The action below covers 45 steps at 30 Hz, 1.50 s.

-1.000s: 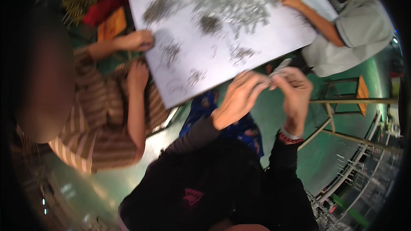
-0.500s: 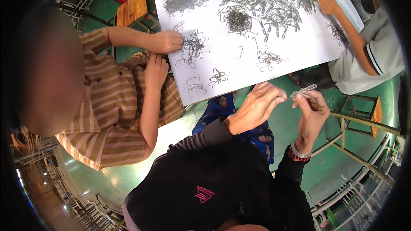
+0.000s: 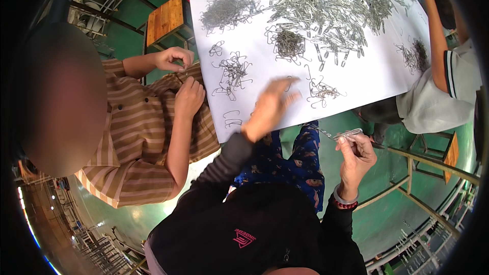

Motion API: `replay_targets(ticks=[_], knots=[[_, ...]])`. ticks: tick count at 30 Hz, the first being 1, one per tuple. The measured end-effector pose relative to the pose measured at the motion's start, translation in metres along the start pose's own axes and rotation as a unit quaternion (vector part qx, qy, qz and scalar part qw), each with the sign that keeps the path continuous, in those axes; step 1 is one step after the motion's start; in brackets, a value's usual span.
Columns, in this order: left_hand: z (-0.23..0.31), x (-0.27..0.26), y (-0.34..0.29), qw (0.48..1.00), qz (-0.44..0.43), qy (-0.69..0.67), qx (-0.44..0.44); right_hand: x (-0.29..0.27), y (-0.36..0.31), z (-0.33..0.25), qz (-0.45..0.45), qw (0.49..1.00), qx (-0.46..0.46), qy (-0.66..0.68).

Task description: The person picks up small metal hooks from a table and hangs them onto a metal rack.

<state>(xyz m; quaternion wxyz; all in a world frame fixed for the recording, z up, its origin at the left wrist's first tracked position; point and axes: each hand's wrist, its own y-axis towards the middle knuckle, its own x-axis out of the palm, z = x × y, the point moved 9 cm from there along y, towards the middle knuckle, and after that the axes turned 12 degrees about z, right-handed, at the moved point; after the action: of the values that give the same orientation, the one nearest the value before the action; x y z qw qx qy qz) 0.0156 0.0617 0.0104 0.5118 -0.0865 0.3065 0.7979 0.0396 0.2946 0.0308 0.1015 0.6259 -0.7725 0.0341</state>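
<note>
Metal clip [image 3: 345, 134] pinched in right hand [image 3: 356, 155], left hand [image 3: 269, 108] over white table [image 3: 356, 79].

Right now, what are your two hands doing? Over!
Left hand open, blurred, over the white table near loose wire hooks. Right hand pinching a metal clip piece, off the table. Co-worker's hands beside, apart.

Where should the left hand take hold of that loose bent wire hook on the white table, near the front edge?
The wire hook lies flat and apart from the tangled heaps, so the left hand would likely do best coming from above, pinching its straight middle run rather than its curled ends on the white table.
</note>
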Motion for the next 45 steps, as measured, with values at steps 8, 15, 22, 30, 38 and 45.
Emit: replay_targets(ticks=[8, 15, 22, 30, 38, 45], knots=[[-0.081, 0.017, 0.064, 0.977, -0.018, 0.196, 0.081, 0.0, -0.008, -0.007, -0.016, 1.0, -0.01, -0.014], [-0.059, 0.023, 0.051, 0.954, -0.03, 0.283, 0.098, -0.003, -0.019, -0.031, -0.01, 0.996, -0.06, -0.058], [-0.004, -0.016, 0.03, 0.988, 0.024, 0.126, 0.088, 0.0, -0.026, -0.015, -0.001, 0.998, -0.035, -0.057], [0.099, -0.008, -0.054, 0.948, -0.132, -0.266, -0.112, 0.009, -0.045, -0.002, -0.028, 0.999, -0.031, -0.033], [0.085, -0.008, -0.058, 0.95, -0.067, -0.274, -0.131, 0.029, -0.05, -0.018, -0.032, 0.975, -0.145, -0.164], [0.085, 0.0, -0.049, 0.933, -0.048, -0.334, -0.127, 0.027, -0.04, 0.0, -0.006, 0.988, -0.102, -0.119]])
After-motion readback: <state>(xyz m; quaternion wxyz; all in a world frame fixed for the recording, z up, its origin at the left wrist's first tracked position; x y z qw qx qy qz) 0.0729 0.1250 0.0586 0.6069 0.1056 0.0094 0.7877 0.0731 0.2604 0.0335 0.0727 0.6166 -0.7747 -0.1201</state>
